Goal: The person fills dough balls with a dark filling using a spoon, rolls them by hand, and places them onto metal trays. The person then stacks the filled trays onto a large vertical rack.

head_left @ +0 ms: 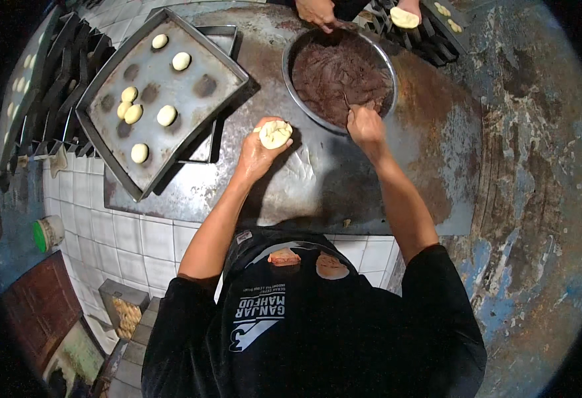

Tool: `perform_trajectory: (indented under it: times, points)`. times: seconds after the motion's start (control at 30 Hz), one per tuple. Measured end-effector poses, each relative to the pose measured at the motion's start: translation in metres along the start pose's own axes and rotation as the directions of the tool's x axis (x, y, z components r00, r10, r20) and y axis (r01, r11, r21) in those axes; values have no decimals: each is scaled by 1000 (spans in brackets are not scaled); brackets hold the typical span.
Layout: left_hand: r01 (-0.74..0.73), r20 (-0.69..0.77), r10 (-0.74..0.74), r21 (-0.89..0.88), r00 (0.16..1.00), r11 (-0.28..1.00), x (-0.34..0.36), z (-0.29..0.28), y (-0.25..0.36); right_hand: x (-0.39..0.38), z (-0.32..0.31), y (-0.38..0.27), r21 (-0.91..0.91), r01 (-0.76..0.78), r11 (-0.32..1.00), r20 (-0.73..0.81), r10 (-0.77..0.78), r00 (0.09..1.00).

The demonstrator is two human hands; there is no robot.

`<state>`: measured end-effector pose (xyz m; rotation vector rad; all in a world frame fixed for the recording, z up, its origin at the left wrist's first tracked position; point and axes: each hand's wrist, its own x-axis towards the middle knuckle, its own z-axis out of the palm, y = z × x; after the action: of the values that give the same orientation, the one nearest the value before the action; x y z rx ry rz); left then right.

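Left hand (258, 152), fingers curled, cups pale-yellow round dough (276, 135); right fist (366, 127) clamps slim tool (346, 99), apparently scooping brown paste (331, 69); steady lift needed.

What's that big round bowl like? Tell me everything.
The bowl is wide, round and silvery, apparently metal, with a shiny rim. It stands upright on the stained tabletop, right of the held dough, and contains an uneven, dark brown mass. The right hand, at its near rim, holds a thin tool in that mass; a co-worker's hand is at the far rim, contact unclear.
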<state>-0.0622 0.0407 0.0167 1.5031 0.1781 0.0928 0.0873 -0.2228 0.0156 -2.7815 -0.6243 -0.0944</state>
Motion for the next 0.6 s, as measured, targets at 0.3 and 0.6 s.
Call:
perform_trajectory:
  times: [0.3, 0.6]
  points:
    - [-208, -110, 272, 399, 956, 893, 32, -6, -15, -11, -57, -65, 712, -678, 185, 676, 82, 732]
    - [-1, -197, 218, 740, 956, 673, -27, -2, -29, -150, -19, -131, 194, 280, 940, 28, -290, 957]
